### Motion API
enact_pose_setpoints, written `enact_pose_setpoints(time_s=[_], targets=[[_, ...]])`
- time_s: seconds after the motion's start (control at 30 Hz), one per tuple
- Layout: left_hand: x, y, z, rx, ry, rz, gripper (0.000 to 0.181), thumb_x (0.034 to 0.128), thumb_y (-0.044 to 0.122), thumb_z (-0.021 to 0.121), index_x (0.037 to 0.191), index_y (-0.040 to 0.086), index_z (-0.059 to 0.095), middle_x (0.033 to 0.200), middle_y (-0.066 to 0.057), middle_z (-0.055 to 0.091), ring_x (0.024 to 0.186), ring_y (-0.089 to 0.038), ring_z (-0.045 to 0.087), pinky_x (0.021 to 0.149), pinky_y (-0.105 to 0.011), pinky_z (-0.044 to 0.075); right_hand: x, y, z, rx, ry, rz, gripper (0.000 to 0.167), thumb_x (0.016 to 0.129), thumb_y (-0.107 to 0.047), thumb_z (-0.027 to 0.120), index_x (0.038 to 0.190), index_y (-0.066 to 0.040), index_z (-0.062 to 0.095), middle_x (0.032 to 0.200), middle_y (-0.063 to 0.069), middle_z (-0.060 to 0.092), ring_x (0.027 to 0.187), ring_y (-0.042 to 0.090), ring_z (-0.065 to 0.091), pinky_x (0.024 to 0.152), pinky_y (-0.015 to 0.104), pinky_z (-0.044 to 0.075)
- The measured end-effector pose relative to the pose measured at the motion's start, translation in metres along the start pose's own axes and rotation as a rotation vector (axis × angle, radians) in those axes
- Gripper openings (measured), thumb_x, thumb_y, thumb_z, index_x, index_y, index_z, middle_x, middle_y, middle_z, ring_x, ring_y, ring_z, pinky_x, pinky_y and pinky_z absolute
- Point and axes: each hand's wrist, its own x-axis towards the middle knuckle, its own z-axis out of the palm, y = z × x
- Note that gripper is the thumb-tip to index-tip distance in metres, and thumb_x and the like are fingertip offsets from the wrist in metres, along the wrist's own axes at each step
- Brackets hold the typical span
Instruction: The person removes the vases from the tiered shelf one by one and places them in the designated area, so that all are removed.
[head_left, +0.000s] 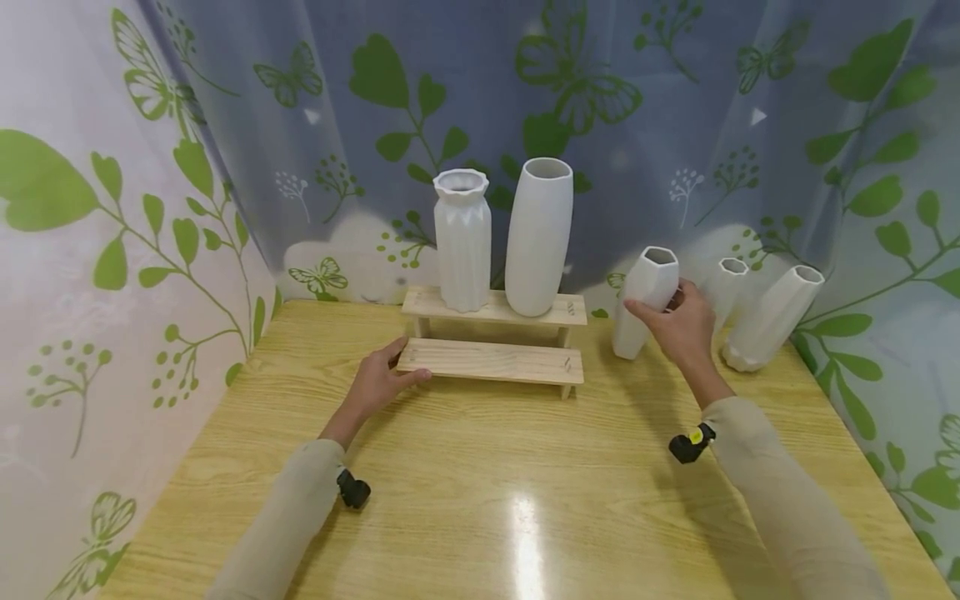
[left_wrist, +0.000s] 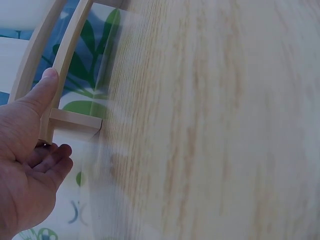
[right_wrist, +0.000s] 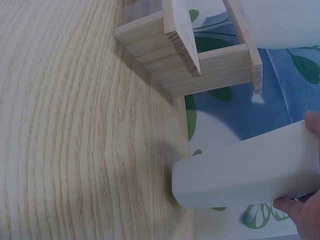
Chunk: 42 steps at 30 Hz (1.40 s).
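Vase (head_left: 643, 290): my right grip (head_left: 682, 325) pinches its upper part. With my left grip (head_left: 377, 380) pinching the stand (head_left: 495, 362), I should keep both steady.

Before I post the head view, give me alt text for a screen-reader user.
A person's right hand grips a white faceted vase to the right of a two-tier wooden stand; the left hand holds its lower shelf at the left end. Two white vases stand on the upper shelf; two more are at far right.
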Motion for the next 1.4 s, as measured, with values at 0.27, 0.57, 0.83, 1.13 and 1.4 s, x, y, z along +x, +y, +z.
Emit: enact_pose_setpoints(time_s=[0.27, 0.57, 0.83, 1.13, 1.4], targets=[[-0.001, 0.001, 0.001, 0.013, 0.0, 0.006, 0.094, 0.0914, 0.041, 0.078, 0.16, 0.0, 0.028, 0.163, -0.021, 0.031, 0.145, -0.04, 0.04, 0.11, -0.051, 0.046, 0.002, 0.003, 0.003, 0.014, -0.015, -0.003, 0.091, 0.081, -0.052, 0.084, 0.146, 0.001, 0.048, 0.133, 0.024, 0.063, 0.119, 0.035, 0.063, 0.094, 0.048, 0.054], [-0.001, 0.002, 0.001, 0.014, -0.001, 0.009, 0.095, 0.0913, 0.041, 0.078, 0.16, 0.0, 0.028, 0.164, -0.021, 0.031, 0.146, -0.039, 0.039, 0.111, -0.051, 0.045, 0.001, 0.006, 0.005, 0.008, -0.035, -0.001, 0.089, 0.082, -0.051, 0.083, 0.144, 0.003, 0.048, 0.134, 0.025, 0.062, 0.12, 0.037, 0.062, 0.096, 0.051, 0.053], [-0.002, 0.0, 0.001, 0.014, 0.005, 0.01, 0.095, 0.091, 0.043, 0.078, 0.16, 0.0, 0.029, 0.163, -0.022, 0.032, 0.145, -0.04, 0.04, 0.11, -0.052, 0.045, 0.003, 0.009, 0.003, 0.012, -0.075, 0.001, 0.093, 0.083, -0.055, 0.082, 0.148, 0.002, 0.045, 0.139, 0.026, 0.058, 0.124, 0.039, 0.059, 0.099, 0.054, 0.052], [0.0, -0.001, 0.0, 0.005, -0.003, 0.003, 0.096, 0.0906, 0.044, 0.077, 0.161, 0.001, 0.028, 0.163, -0.021, 0.031, 0.145, -0.039, 0.04, 0.111, -0.051, 0.045, 0.003, 0.013, 0.0, 0.028, -0.095, -0.007, 0.091, 0.085, -0.054, 0.08, 0.147, 0.002, 0.045, 0.14, 0.025, 0.056, 0.126, 0.04, 0.057, 0.099, 0.054, 0.052], [0.0, -0.001, 0.0, 0.004, 0.0, 0.006, 0.096, 0.0908, 0.042, 0.078, 0.161, 0.0, 0.027, 0.164, -0.021, 0.031, 0.145, -0.039, 0.04, 0.109, -0.05, 0.046, 0.0, 0.012, -0.003, 0.043, -0.143, -0.017, 0.097, 0.086, -0.053, 0.079, 0.154, 0.001, 0.036, 0.148, 0.027, 0.049, 0.132, 0.045, 0.052, 0.104, 0.058, 0.049]])
